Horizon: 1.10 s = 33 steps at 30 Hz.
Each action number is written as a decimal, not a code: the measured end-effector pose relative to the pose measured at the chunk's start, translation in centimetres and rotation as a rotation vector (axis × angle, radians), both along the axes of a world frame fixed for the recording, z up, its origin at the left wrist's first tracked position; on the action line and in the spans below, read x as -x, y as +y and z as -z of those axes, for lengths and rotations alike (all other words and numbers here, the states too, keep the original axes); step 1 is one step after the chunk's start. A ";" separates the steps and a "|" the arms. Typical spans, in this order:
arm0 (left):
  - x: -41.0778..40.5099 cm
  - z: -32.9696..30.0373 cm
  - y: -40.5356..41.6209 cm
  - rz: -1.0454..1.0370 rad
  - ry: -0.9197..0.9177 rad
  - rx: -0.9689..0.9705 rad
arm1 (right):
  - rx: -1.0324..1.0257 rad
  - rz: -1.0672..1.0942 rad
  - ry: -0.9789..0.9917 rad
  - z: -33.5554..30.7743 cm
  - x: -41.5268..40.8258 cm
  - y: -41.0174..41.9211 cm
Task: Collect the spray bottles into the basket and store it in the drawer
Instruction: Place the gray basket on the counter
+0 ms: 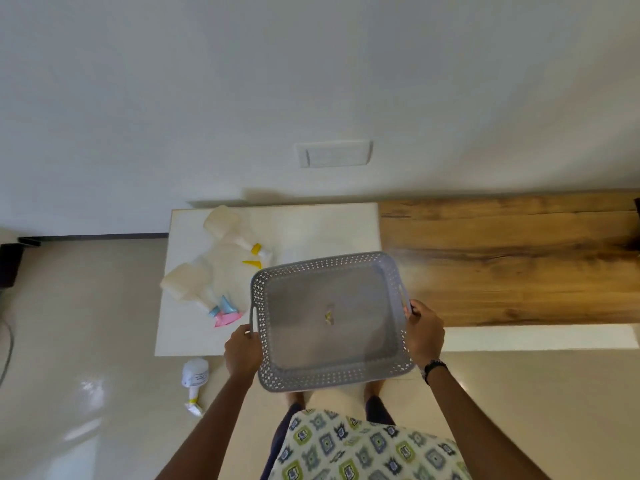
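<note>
I hold a grey perforated basket (266,299) in the air over the near right corner of a low white cabinet top (325,226). My left hand (242,351) grips its left handle and my right hand (424,336) grips its right handle. Only a small scrap lies inside the basket. Two clear spray bottles lie on the white top to the left: one with a yellow trigger (235,230) at the back, one with a blue and pink trigger (194,284) nearer. A third white spray bottle (195,375) lies on the floor below the top's front edge.
A long wooden bench top (512,258) runs to the right of the white top, against a white wall with a switch plate (334,154). A cable and a dark object (8,265) sit at the far left on the glossy beige floor (86,358). My feet stand under the basket.
</note>
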<state>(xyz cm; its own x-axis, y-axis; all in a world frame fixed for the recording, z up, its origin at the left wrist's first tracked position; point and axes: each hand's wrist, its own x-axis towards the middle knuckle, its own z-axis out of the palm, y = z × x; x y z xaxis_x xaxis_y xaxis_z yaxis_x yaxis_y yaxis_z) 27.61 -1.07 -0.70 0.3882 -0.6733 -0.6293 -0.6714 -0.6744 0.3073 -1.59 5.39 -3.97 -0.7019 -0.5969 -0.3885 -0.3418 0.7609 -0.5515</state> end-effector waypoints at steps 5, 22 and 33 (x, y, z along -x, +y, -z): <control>-6.4 2.4 -1.5 0.094 -0.001 0.008 | 0.012 0.033 0.012 2.2 -6.4 0.3; -11.7 6.8 -5.8 0.373 0.021 0.303 | 0.175 -0.008 0.020 7.0 -8.8 -2.0; -10.6 8.3 -9.6 0.420 0.036 0.365 | 0.208 -0.124 0.125 7.9 -5.7 -6.1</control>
